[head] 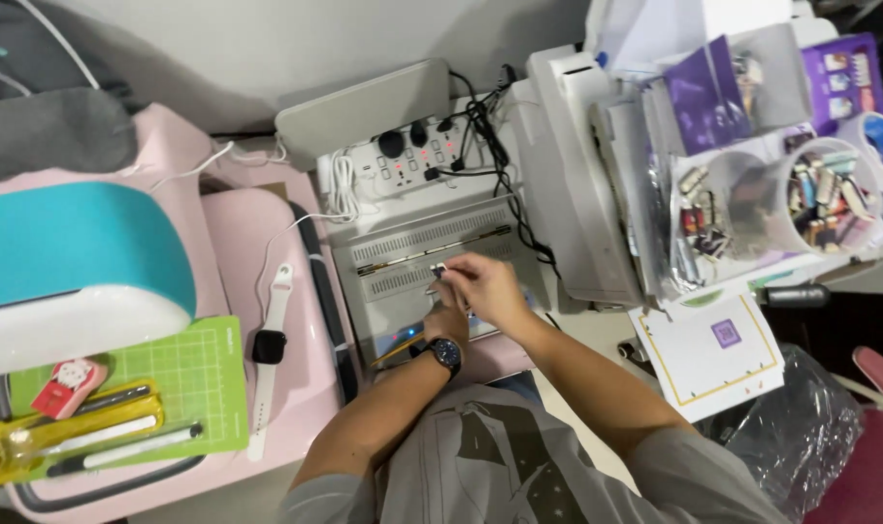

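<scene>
Grey slotted machine [417, 267], mid-adjustment.
Right hand [485, 289] pinching small metal piece [440, 272]; left hand [445, 322] clenched beside; needs fine seating.

Two hands work at the middle: one left hand [445, 323], one right hand [482, 287]. Two watches show, one dark wristwatch [445, 353] on the left wrist and one white smartwatch [270, 345] lying flat. One grey slotted machine [432, 254] sits under the hands, one white power strip [414, 155] behind it. One teal-and-white cutting machine [78, 267], one green grid mat [201, 378], one yellow-handled tool [34, 442]. Two pen-like tools [121, 448] lie on the mat (a third may be hidden). One round clear tub [830, 199] of small pieces, too many to count. One white card [713, 354] with a purple square.
</scene>
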